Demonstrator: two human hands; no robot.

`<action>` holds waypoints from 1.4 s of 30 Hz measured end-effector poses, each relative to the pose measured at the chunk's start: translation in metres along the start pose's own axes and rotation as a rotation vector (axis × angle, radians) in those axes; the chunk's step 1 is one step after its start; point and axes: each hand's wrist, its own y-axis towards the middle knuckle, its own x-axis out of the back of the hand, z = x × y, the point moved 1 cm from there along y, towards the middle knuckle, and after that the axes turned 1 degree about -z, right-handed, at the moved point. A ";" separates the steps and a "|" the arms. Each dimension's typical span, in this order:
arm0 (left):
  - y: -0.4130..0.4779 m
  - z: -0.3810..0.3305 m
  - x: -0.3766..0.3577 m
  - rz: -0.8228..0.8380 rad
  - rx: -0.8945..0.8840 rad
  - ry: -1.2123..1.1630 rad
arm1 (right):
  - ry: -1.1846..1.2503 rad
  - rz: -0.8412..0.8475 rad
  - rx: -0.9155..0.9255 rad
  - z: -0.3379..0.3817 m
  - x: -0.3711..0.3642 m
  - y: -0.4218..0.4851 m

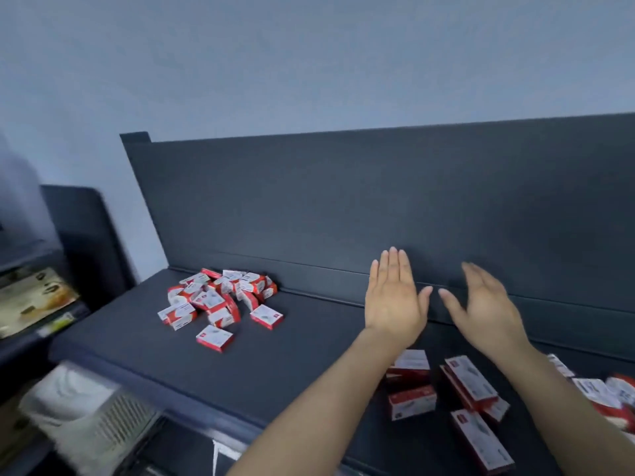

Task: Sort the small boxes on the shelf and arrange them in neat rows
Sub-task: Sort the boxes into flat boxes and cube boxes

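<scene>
Over bare shelf (292, 355), left hand (393, 298) and right hand (488, 312) spread empty, box heap (220, 300) leftward

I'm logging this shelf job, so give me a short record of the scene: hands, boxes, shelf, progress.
left hand: open, fingers straight, holding nothing
right hand: open, holding nothing, slightly blurred
heap of boxes: red-and-white, jumbled at the back left
loose boxes: near right, beneath the forearms, unaligned
shelf: dark, with a tall back panel
progress: no neat rows yet
</scene>
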 end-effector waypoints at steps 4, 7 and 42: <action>-0.012 0.068 0.016 0.005 0.077 0.018 | 0.014 0.051 0.085 0.059 -0.040 0.005; -0.018 0.127 0.028 0.015 0.140 0.017 | 0.029 0.095 0.137 0.110 -0.075 0.009; -0.077 0.477 0.042 0.304 0.399 0.000 | 0.036 0.592 0.272 0.416 -0.353 0.069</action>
